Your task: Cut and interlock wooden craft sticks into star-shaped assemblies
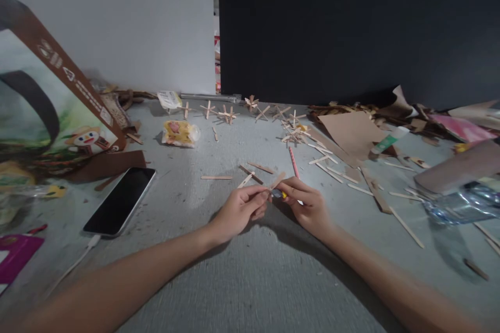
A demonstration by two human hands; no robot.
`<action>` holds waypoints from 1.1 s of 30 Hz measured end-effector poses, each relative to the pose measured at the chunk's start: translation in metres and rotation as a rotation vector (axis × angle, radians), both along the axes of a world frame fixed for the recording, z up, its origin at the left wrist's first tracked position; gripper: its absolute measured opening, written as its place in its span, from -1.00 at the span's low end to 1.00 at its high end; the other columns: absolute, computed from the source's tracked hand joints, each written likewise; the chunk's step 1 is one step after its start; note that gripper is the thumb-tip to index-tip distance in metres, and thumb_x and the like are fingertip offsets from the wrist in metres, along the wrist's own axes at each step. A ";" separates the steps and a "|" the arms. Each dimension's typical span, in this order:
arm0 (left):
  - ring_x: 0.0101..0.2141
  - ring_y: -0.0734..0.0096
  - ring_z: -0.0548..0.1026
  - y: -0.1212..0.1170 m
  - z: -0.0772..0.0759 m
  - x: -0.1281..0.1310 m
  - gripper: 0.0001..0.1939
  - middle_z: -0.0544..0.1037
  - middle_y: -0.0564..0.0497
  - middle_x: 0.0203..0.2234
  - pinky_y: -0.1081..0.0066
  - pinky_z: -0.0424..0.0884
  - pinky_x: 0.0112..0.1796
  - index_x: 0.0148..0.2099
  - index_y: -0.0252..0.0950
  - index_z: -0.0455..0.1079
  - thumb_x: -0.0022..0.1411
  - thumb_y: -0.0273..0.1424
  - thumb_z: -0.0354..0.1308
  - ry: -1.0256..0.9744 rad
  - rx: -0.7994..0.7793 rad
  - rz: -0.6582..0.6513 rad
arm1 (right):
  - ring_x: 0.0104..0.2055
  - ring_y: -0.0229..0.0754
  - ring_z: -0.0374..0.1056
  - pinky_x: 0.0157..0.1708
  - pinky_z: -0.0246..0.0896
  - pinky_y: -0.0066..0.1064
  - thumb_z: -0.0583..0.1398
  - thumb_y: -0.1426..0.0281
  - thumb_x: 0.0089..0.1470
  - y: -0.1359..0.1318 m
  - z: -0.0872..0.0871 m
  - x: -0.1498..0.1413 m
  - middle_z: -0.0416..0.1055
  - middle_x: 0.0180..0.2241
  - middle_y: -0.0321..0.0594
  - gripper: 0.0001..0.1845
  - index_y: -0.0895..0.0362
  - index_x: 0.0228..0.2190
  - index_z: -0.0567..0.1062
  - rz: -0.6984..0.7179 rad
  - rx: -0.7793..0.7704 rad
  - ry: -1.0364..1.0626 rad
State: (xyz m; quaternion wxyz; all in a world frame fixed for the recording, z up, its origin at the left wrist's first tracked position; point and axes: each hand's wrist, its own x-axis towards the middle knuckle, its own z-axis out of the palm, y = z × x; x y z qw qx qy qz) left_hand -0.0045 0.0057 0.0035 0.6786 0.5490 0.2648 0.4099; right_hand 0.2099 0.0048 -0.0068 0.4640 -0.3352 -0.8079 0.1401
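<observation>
Left hand (240, 211): grip pinches a wooden stick (278, 180). Right hand (307, 202): grip holds a yellow-and-grey tool (277, 194) beside the stick.

Near the centre of the frame, the right hand (307, 202) pinches a small yellow-and-dark tool (278, 194); the left hand (240, 210) curls its fingers just beside the tool's dark end, their grip too small to make out. Loose wooden sticks (261, 168) lie above them on the grey table (242, 281), and crossed-stick pieces (225, 114) stand at upper centre. A phone (121, 201) lies at left, below a printed bag (88, 114). Cardboard (349, 132), a green-labelled white tube (390, 140) and a clear bottle (464, 204) occupy the right.
</observation>
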 end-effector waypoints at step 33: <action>-0.58 0.55 0.12 -0.001 -0.001 0.000 -0.48 0.21 0.22 -0.63 0.45 0.06 -0.48 -0.24 -0.30 0.44 0.31 0.12 0.27 0.014 -0.009 0.008 | -0.22 -0.15 0.51 -0.24 0.45 -0.37 0.11 0.49 0.42 -0.001 -0.001 -0.001 0.59 -0.19 -0.11 -0.64 -0.01 0.01 0.67 -0.036 0.014 -0.018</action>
